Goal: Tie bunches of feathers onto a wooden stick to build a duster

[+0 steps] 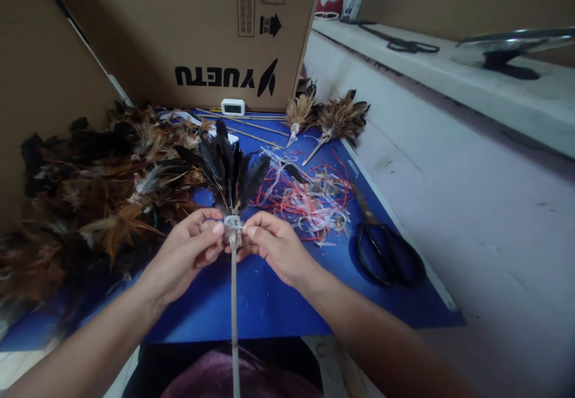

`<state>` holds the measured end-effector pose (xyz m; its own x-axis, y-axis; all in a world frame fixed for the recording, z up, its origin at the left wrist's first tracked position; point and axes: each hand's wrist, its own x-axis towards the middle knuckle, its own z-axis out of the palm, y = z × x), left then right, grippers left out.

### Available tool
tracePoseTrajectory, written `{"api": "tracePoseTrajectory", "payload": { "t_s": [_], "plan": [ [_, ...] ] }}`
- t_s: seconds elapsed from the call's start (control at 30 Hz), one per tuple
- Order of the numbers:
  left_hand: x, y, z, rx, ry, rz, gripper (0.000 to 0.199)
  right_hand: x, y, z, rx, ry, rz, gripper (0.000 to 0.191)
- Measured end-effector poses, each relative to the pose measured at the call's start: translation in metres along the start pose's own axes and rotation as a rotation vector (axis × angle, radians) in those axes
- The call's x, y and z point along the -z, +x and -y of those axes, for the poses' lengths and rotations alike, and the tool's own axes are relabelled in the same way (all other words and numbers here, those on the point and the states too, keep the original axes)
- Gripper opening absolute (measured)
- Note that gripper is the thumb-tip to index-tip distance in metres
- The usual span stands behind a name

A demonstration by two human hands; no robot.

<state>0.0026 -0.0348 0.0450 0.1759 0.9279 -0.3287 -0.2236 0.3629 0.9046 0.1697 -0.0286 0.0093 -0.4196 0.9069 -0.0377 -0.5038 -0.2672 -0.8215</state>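
Observation:
A bundle of dark feathers [229, 170] fans out at the top of a thin stick [234, 314], which runs down toward my lap. Pale string [232, 224] is wrapped round the feather bases. My left hand [193, 245] pinches the wrapped part from the left, thumb and fingers closed. From the right, my right hand [274, 243] holds the string's end between thumb and forefinger, close against the binding.
Loose brown and black feathers [121, 194] are heaped at left. Red and white string scraps [309, 200], black-handled scissors [389, 254] and two feather bundles [339, 119] lie right. Behind stand a small white clock [233, 107], thin sticks [256, 128] and a cardboard box [188, 26].

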Motion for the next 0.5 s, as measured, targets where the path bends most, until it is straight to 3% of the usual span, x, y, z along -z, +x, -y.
{"api": "tracePoseTrajectory", "payload": {
  "t_s": [0.2, 0.5],
  "plan": [
    [-0.004, 0.004, -0.014, 0.033, 0.231, 0.085, 0.031, -0.002, -0.003, 0.002, 0.012, -0.009, 0.022, 0.021],
    [-0.032, 0.007, -0.020, -0.098, 0.397, 0.061, 0.028, 0.004, -0.001, 0.011, 0.036, -0.003, -0.096, 0.035]
  ]
}}
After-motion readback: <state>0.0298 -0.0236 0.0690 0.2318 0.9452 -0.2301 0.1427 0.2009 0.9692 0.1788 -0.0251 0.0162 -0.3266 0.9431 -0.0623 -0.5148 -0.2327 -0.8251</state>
